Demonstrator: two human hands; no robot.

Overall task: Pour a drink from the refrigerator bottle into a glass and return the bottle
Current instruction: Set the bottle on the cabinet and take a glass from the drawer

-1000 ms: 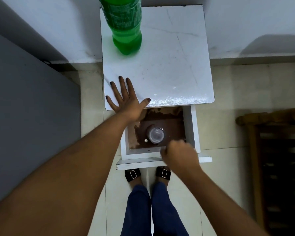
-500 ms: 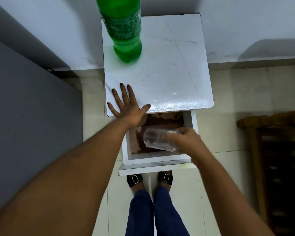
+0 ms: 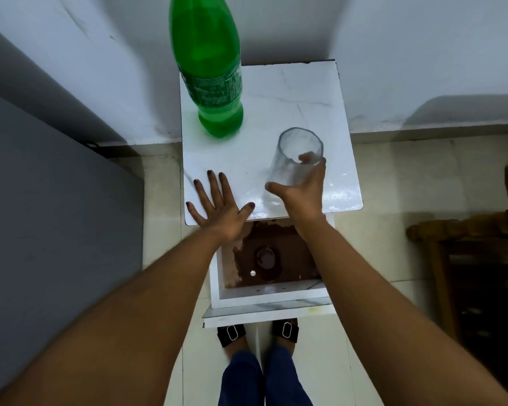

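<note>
A tall green plastic bottle point(image 3: 210, 74) stands upright at the back left of the small white tabletop point(image 3: 294, 98). My right hand point(image 3: 301, 190) is wrapped around a clear empty glass point(image 3: 295, 156), mouth up, at the tabletop's front right; whether its base touches the top is unclear. My left hand point(image 3: 217, 205) lies flat with fingers spread on the front left corner of the top, left of the glass.
Below the top, a white drawer point(image 3: 264, 298) with a worn brown floor stands pulled out toward me, over my sandalled feet. A grey fridge side point(image 3: 56, 215) fills the left. A wooden piece of furniture point(image 3: 467, 259) stands at the right. White walls close the back.
My right hand lifted the glass out of the open drawer and carried it up and forward over the tabletop. My left hand stayed flat on the top.
</note>
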